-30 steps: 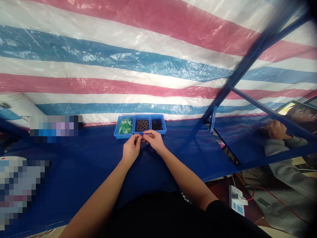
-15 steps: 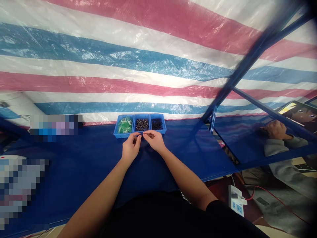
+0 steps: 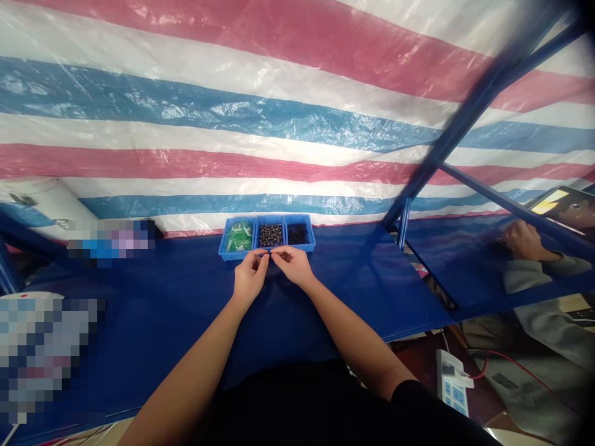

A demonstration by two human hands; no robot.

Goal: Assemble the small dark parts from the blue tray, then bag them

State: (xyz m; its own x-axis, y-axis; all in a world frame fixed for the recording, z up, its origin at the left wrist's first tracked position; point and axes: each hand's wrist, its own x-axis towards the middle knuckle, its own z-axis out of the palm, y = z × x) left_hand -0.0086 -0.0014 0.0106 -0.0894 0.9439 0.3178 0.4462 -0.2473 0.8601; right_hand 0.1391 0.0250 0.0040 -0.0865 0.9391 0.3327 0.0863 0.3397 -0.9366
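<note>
- The blue plastic tray (image 3: 307,247) sits at the far edge of the table, just in front of the hands, with three compartments in a row.
- Left compartment (image 3: 239,236): a heap of bright green pieces, too small to tell apart. Middle compartment (image 3: 270,235): small dark parts with shiny metal glints, perhaps screws. Right compartment (image 3: 297,233): a pile of small black parts.
- Against the previous frame, the tray and hands sit slightly further right in the view and the head camera has shifted a little, while the hands keep nearly the same pose.
- The left hand (image 3: 251,277) and right hand (image 3: 292,266) meet at the tray's front edge, wrists low and forearms angled inward.
- The grip is narrow on both sides: the left fingertips (image 3: 263,259) and right fingertips (image 3: 276,253) pinch close together, touching or almost touching. Whether they hold something is too small to tell.
- The right forearm runs up from a dark sleeve (image 3: 404,396).
- The blue cloth (image 3: 162,310) covers the table beneath the tray and arms.
- A striped plastic tarp (image 3: 232,124) hangs behind, and a blue metal frame (image 3: 465,130) crosses the right side.
- Off to the right, another person's hand (image 3: 525,240) and grey sleeve (image 3: 543,266) show, well apart. Below lies a white power strip (image 3: 452,384) with a red cable (image 3: 520,365).
</note>
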